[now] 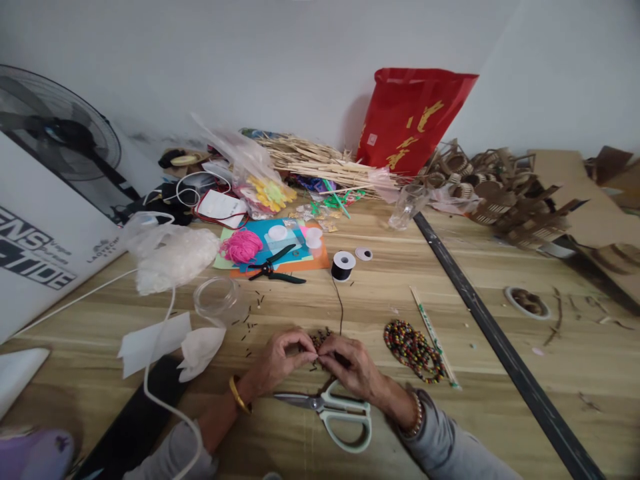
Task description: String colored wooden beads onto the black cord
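Observation:
My left hand and my right hand meet over the table, each in a pinch with the fingertips nearly touching. From a spool of black cord, a thin black cord runs down to my right hand, where its end is hidden. Whatever sits between my left fingertips is too small to make out. Just behind the fingers lies a little heap of dark and reddish beads. Scissors with pale green handles lie below my hands. A multicoloured beaded strand is coiled on the right.
Black pliers and pink yarn lie on coloured sheets. A clear round container stands at left, near a white cable. A dark strip crosses the table at right. Small woven baskets and a red bag stand behind.

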`<act>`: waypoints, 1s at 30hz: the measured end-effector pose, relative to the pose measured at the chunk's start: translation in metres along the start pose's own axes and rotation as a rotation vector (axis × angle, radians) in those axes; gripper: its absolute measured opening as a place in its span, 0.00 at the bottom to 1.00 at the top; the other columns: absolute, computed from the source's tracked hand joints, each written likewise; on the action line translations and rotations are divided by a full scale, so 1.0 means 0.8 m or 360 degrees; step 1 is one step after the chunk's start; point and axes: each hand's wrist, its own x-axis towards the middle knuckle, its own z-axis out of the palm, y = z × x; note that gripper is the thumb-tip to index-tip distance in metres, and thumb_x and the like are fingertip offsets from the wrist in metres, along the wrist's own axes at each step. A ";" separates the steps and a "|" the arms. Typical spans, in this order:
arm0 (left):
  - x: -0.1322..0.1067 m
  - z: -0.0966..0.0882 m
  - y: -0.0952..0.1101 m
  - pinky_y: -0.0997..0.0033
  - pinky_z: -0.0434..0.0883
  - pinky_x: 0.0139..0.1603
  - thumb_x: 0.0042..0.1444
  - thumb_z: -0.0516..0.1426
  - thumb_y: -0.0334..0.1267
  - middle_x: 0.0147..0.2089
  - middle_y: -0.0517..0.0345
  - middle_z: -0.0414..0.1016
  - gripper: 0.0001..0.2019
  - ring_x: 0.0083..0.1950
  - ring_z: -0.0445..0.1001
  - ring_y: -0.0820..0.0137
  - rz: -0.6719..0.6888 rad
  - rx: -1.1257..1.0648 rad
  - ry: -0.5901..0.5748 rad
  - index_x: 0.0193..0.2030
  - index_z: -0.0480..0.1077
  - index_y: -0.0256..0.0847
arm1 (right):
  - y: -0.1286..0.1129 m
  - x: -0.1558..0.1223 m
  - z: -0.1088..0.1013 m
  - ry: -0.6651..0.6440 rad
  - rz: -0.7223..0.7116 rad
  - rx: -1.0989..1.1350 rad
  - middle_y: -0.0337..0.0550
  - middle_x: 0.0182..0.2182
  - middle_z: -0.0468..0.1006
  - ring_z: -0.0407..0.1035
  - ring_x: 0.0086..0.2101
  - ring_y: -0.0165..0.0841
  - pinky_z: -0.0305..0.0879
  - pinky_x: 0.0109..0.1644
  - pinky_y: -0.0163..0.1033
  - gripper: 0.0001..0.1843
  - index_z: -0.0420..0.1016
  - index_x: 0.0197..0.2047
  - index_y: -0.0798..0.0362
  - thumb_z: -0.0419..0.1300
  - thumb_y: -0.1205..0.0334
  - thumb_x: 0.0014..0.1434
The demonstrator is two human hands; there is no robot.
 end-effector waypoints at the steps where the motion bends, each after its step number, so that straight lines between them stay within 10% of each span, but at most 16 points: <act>1: 0.000 0.001 -0.001 0.70 0.68 0.38 0.54 0.62 0.38 0.28 0.56 0.76 0.08 0.33 0.73 0.68 0.0011 0.0031 0.0017 0.27 0.74 0.36 | -0.001 0.000 -0.001 0.0005 0.0005 0.0000 0.44 0.28 0.75 0.69 0.30 0.31 0.66 0.34 0.34 0.10 0.72 0.36 0.54 0.53 0.61 0.67; 7: 0.000 0.011 -0.015 0.69 0.69 0.37 0.55 0.62 0.37 0.27 0.55 0.76 0.07 0.32 0.73 0.68 0.0241 0.0202 0.0075 0.28 0.75 0.37 | -0.001 0.001 -0.004 0.0163 0.0076 0.0020 0.44 0.28 0.72 0.67 0.31 0.32 0.65 0.34 0.36 0.10 0.72 0.35 0.53 0.54 0.61 0.66; 15: -0.010 0.025 -0.004 0.66 0.67 0.52 0.60 0.58 0.33 0.40 0.55 0.73 0.06 0.47 0.68 0.66 0.0641 0.0869 -0.0319 0.42 0.76 0.44 | -0.001 0.000 -0.004 0.0231 0.0179 0.0043 0.41 0.26 0.70 0.65 0.29 0.31 0.62 0.31 0.34 0.11 0.70 0.31 0.53 0.54 0.60 0.65; 30: -0.011 0.042 0.005 0.60 0.63 0.57 0.62 0.55 0.32 0.39 0.56 0.72 0.08 0.47 0.68 0.65 0.0686 0.1017 -0.0388 0.37 0.76 0.44 | -0.002 0.000 -0.006 0.0246 0.0176 0.0016 0.40 0.26 0.69 0.65 0.27 0.30 0.62 0.30 0.34 0.12 0.69 0.32 0.54 0.53 0.58 0.66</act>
